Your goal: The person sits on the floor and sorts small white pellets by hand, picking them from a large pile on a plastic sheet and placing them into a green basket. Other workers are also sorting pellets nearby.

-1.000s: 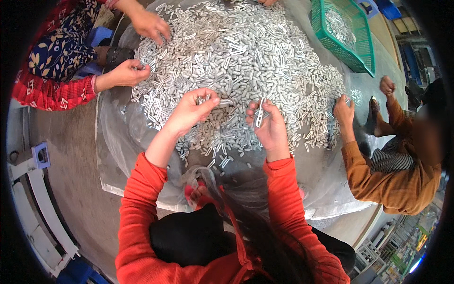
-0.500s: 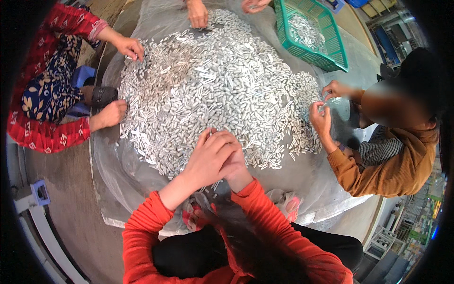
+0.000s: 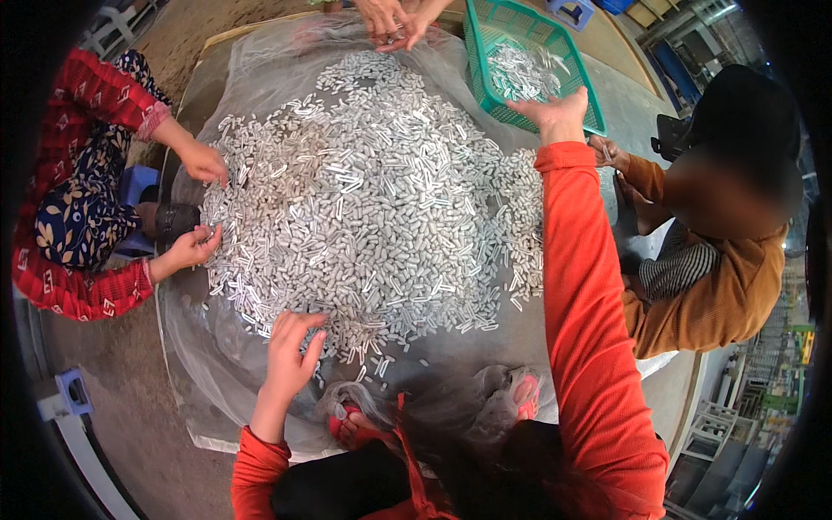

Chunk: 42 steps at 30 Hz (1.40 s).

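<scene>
A broad heap of small silvery metal pieces [image 3: 390, 199], some shaped like long narrow loops, lies spread before me. My left hand [image 3: 291, 357] is at the near edge of this heap, with thumb and fingers apart and slightly bent. Far to the right, my right hand [image 3: 555, 111] reaches over the near side of a green plastic basket [image 3: 494, 102], its fingers stretched and nothing gripped. Similar loose pieces [image 3: 524, 74] lie in the basket, and a few look blurred just beyond my fingertips.
At left, a person in red sleeves has both hands [image 3: 192, 247] at the heap's edge. Another person's hands [image 3: 394, 24] meet at the far side. A person in a brown jacket [image 3: 719, 303] sits at right. Clear sheeting [image 3: 204, 347] lies beneath the heap.
My hands were together over the near heap; they have parted. The right has swung far right to the basket and opened, the left has dropped back leftward. The far person's hands have come together.
</scene>
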Motion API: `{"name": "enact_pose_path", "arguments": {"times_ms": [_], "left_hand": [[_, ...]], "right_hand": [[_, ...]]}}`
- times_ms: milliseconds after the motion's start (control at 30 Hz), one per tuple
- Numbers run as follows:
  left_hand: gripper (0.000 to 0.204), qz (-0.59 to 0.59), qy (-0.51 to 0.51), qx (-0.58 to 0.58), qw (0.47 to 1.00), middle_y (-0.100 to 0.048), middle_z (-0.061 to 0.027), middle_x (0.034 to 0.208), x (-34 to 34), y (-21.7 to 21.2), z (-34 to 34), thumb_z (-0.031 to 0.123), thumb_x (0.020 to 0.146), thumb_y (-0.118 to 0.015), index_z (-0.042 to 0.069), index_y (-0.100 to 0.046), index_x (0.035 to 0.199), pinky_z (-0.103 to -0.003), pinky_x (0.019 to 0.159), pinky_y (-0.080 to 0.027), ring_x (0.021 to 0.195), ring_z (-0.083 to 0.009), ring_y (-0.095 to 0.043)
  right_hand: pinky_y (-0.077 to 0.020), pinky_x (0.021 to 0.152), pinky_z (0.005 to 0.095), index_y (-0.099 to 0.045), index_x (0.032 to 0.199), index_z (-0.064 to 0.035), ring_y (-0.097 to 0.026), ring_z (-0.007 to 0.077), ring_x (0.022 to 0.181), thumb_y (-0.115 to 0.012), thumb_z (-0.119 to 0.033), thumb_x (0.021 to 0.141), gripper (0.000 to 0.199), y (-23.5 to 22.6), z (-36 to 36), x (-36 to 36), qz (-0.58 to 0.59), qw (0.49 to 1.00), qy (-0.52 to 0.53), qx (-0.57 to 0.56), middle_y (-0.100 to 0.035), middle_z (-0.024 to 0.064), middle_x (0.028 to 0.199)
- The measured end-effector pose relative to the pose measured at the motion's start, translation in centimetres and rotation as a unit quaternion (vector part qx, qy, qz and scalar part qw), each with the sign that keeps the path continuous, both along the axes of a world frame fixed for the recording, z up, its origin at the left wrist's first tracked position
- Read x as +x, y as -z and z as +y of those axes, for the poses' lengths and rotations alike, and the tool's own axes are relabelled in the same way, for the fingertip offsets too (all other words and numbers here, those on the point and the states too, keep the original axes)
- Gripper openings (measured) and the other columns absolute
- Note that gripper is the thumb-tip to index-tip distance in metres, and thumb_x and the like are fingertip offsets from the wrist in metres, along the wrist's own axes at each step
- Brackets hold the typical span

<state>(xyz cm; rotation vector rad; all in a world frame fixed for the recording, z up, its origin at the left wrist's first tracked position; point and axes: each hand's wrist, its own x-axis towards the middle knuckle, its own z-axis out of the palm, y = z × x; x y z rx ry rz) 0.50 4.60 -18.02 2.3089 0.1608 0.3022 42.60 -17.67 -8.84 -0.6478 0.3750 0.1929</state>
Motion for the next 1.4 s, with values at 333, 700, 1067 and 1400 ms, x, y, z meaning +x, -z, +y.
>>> {"name": "enact_pose_path", "arguments": {"times_ms": [333, 700, 1067, 1400], "left_hand": [[0.016, 0.207, -0.002, -0.273, 0.939, -0.063, -0.0098, 0.080, -6.8, 4.3, -0.6, 0.012, 0.082, -0.062, 0.001, -0.062, 0.094, -0.030, 0.066, -0.047, 0.073, -0.0186, -0.061], [0.026, 0.132, -0.319, -0.037, 0.938, -0.054, -0.0060, 0.070, -10.5, 9.3, 2.0, 0.009, 0.074, -0.069, 0.005, -0.058, 0.097, -0.029, 0.060, -0.046, 0.060, -0.0169, -0.055], [0.042, 0.332, -0.146, 0.015, 0.932, -0.057, -0.0193, 0.089, -12.3, 11.1, -0.2, 0.014, 0.067, -0.074, 0.002, -0.047, 0.096, -0.043, 0.068, -0.050, 0.079, -0.0377, -0.060], [0.042, 0.270, -0.130, -0.251, 0.920, -0.062, -0.0184, 0.091, -5.4, 11.3, -5.5, -0.001, 0.074, -0.063, -0.002, -0.043, 0.111, -0.034, 0.068, -0.051, 0.081, -0.0266, -0.064]], "right_hand": [[-0.0464, 0.076, 0.0267, -0.055, 0.108, -0.0022, -0.058, 0.0159, 0.082, -0.061, -0.008, 0.083, 0.026, 11.4, 1.8, -24.5, -0.401, 0.741, -0.326, -0.429, -0.060, 0.0072, 0.095], [-0.0480, 0.073, 0.0419, -0.043, 0.115, -0.0015, -0.057, 0.0368, 0.085, -0.067, -0.011, 0.074, 0.048, 19.3, -2.6, -38.9, -0.299, 0.474, -0.570, -0.601, -0.054, 0.0206, 0.097], [-0.0496, 0.072, 0.0432, -0.038, 0.121, -0.0031, -0.056, 0.0389, 0.088, -0.070, -0.011, 0.072, 0.060, 20.1, 1.4, -42.3, -0.287, 0.454, -0.546, -0.643, -0.046, 0.0230, 0.109], [-0.0496, 0.071, 0.0311, -0.049, 0.107, 0.0007, -0.062, 0.0254, 0.083, -0.061, 0.001, 0.078, 0.032, 21.0, 5.4, -39.4, -0.145, 0.680, -0.514, -0.502, -0.060, 0.0173, 0.095]]}}
